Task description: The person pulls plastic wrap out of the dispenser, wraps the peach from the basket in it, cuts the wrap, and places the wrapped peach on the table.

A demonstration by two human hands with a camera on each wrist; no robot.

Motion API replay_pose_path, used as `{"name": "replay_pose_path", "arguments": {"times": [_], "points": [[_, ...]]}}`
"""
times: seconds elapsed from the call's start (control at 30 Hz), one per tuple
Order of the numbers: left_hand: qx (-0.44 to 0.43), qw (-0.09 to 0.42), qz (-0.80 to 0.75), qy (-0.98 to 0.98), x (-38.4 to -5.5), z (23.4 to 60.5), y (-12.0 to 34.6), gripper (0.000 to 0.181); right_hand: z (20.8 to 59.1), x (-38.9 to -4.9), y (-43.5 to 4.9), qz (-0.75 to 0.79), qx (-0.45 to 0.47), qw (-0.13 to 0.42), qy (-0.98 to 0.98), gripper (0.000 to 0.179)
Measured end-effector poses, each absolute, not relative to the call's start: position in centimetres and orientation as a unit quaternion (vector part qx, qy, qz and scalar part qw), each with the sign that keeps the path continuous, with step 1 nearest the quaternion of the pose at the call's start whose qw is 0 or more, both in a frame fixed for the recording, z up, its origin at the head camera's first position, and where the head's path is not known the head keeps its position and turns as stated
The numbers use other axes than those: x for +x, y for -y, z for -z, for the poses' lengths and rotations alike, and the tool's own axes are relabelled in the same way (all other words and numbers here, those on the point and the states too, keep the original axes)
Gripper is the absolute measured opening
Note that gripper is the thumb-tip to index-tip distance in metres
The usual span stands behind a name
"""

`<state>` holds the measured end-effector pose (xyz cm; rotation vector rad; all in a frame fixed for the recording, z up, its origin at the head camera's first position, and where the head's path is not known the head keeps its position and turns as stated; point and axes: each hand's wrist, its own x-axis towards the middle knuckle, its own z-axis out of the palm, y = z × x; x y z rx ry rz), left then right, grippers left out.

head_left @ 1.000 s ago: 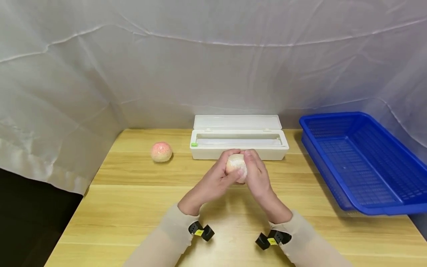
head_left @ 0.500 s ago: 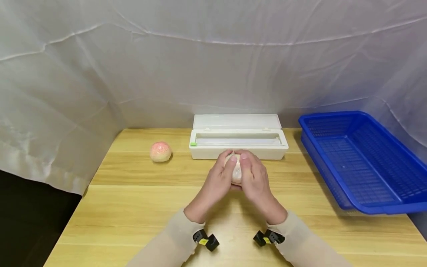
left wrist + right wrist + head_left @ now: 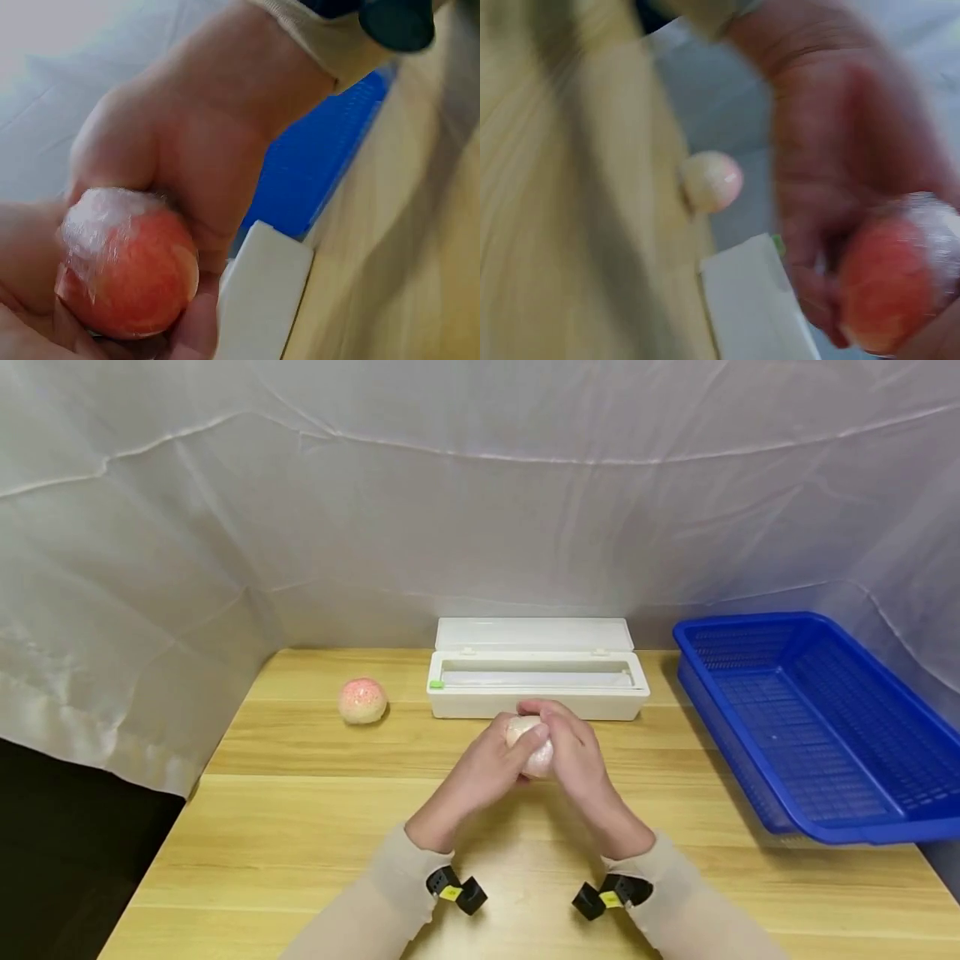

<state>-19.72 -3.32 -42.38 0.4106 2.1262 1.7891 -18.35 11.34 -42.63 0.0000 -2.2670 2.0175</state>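
Both my hands cup a peach (image 3: 538, 763), held over the table in front of the white box in the head view. Cling film covers it, bunched and crinkled on one side, with red skin showing through in the left wrist view. My left hand (image 3: 486, 770) grips it from the left, its thumb lying across the film. From the other side my right hand (image 3: 577, 762) curls round it, thumb near the top. The fingers underneath are mostly hidden. A second peach (image 3: 363, 701), pink on top and pale below, sits on the table to the left.
Behind my hands stands a white cling film box (image 3: 536, 703), lid (image 3: 534, 633) raised, with a roll (image 3: 536, 679) inside and a green slider (image 3: 437, 685) at its left end. A blue plastic basket (image 3: 780, 802) occupies the right side. Grey cloth (image 3: 480, 527) encloses the table's back.
The peach has turned a little between my palms and sits slightly lower. Both thumbs were upright side by side half a second ago; the left thumb now leans across the film.
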Motion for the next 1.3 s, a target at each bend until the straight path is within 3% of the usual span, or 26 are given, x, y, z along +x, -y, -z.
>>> {"name": "replay_pose_path", "arguments": {"times": [0.1,0.2,0.57,0.8,0.9,1.13,1.3], "points": [[0.137,0.184,-0.654,-0.721,-20.1,42.3,3.7,0.046,41.8,-18.7,-12.1,-0.757,-0.013,-0.015,0.653,0.044],[0.115,0.205,-0.703,-0.672,-20.2,42.3,3.7,0.046,41.4,-18.8,-12.6,-0.794,-0.010,-0.028,0.607,0.052],[0.110,0.166,-0.656,-0.728,-19.2,42.6,3.1,0.044,42.5,-17.8,-10.7,-0.678,0.000,0.121,0.725,0.037],[0.100,0.234,-0.727,-0.638,-20.0,42.8,3.4,0.046,42.5,-18.6,-11.2,-0.672,0.012,0.054,0.739,0.039],[0.099,0.261,-0.741,-0.611,-20.1,42.6,3.5,0.049,42.7,-18.4,-11.2,-0.637,0.047,0.071,0.766,0.038],[0.113,0.248,-0.726,-0.632,-19.5,42.3,3.2,0.055,42.6,-17.9,-10.6,-0.671,-0.035,0.119,0.731,0.033],[0.139,0.205,-0.685,-0.685,-19.1,42.3,2.9,0.063,42.5,-17.8,-10.3,-0.736,-0.074,0.132,0.660,0.034]]}}
